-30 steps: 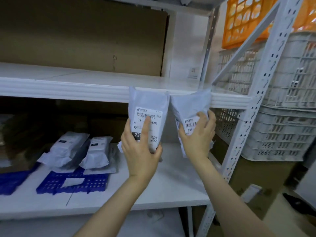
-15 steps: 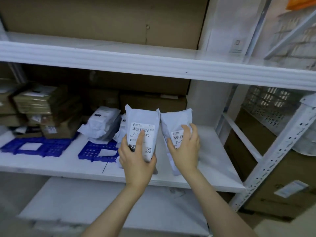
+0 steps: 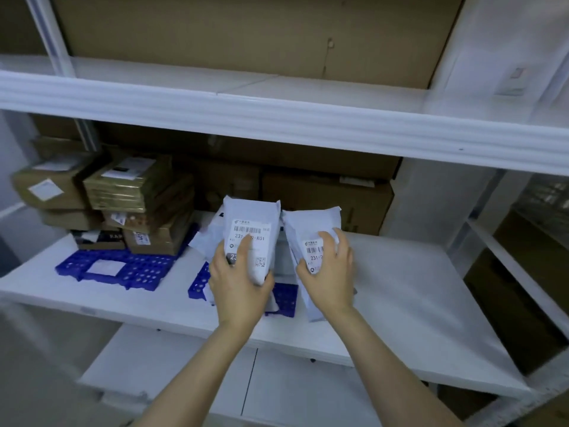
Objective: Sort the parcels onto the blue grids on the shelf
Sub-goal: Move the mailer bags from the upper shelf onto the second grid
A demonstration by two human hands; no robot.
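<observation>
My left hand (image 3: 238, 285) grips a white bagged parcel (image 3: 252, 224) with a barcode label reading K01, held upright. My right hand (image 3: 331, 277) grips a second white bagged parcel (image 3: 308, 223) beside it, label facing me. Both parcels hang just above the middle shelf (image 3: 415, 303). Under and behind them lies a blue grid (image 3: 284, 298), mostly hidden by my hands, with other white parcels (image 3: 204, 238) on it. A second blue grid (image 3: 138, 269) lies further left, with a white slip in its middle and brown boxes on its back part.
Stacked brown cardboard boxes (image 3: 135, 192) with labels stand at the shelf's left. Larger cartons (image 3: 329, 192) line the back. An upper shelf board (image 3: 277, 118) crosses overhead. A white upright post (image 3: 505, 241) stands at the right, and a lower shelf (image 3: 215, 374) shows below.
The view has swung left and down. Both hands have lowered their parcels from the upper shelf edge down to just above the middle shelf, over the blue grid.
</observation>
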